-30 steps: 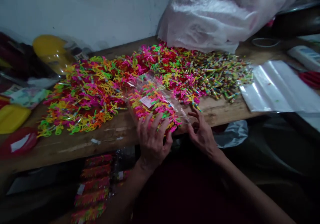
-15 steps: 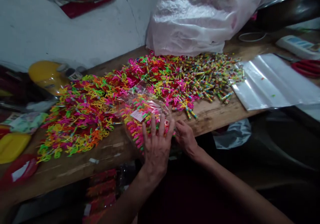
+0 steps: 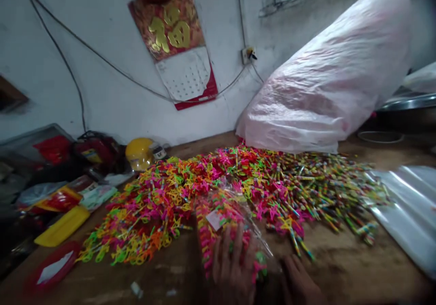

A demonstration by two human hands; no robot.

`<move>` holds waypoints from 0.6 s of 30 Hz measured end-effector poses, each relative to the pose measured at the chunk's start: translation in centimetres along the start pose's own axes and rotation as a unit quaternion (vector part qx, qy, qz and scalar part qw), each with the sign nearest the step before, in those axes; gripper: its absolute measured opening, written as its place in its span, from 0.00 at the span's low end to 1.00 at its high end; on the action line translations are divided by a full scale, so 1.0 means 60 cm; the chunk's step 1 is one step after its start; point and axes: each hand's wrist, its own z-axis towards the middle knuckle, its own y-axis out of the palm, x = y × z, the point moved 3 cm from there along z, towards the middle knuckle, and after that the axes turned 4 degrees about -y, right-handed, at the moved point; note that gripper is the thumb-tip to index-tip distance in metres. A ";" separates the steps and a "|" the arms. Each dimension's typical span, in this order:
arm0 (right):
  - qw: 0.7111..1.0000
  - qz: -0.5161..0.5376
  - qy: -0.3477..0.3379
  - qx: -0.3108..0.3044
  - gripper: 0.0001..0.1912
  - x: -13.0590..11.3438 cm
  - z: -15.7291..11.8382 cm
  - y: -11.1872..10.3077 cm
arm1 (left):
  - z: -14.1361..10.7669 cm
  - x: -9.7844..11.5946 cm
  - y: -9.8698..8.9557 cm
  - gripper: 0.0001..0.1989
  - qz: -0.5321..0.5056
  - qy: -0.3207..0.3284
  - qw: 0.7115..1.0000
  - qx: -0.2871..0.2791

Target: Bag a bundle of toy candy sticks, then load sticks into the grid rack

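At the near edge of the wooden table [image 3: 340, 255], low in my head feed, I've got the clear bag [image 3: 226, 212] lying at a slant against the heap of coloured plastic pieces [image 3: 163, 205]. Bag holds rows of pink, green, yellow and orange pieces; white label [image 3: 214, 220] on its upper left. Left hand [image 3: 235, 259] lies over the bag's lower part, fingers extended and slightly apart, not closed round anything. Right hand [image 3: 299, 280] is just beside the bag's lower right corner; too blurred to tell whether it pinches the film. Behind the heap: big translucent pinkish sack [image 3: 316, 82], contents not readable, bottom edge down at the striped sticks [image 3: 327, 182]. Flat clear plastic sheets [image 3: 408, 209] at right, glare on them. Dark basin [image 3: 408, 118] with shiny rim beyond, inside not visible to me. Far left: yellow tray [image 3: 63, 226], and red oval dish [image 3: 64, 272] with a white slip in it. Yellow rounded container [image 3: 139, 152] stands near the wall, fill unclear. Versus half a second ago: camera has pitched up, so the wall calendar [image 3: 177, 46] shows nearly whole and a window has come in; bag, heap and both hands sit lower in frame, forearms mostly cut off, and the packs under the table edge are out of view.
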 end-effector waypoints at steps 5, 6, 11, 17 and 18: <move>0.995 0.010 0.063 -0.076 0.08 -0.060 0.010 -0.025 | 0.017 0.010 -0.024 0.34 -0.014 -0.032 0.981 -0.190; 0.993 -0.002 0.082 -0.084 0.07 -0.062 0.014 -0.028 | 0.021 0.014 -0.023 0.35 -0.020 -0.033 0.975 -0.219; 0.976 -0.006 0.159 -0.148 0.08 -0.049 0.008 -0.060 | 0.020 0.018 -0.028 0.39 -0.048 -0.029 0.961 -0.270; 0.902 0.096 0.135 -0.400 0.12 -0.109 -0.018 -0.094 | -0.034 -0.011 -0.059 0.39 -0.105 -0.006 0.958 -0.267; 0.898 0.127 0.098 -0.410 0.11 -0.124 -0.015 -0.088 | -0.044 -0.016 -0.061 0.36 -0.121 0.000 0.958 -0.259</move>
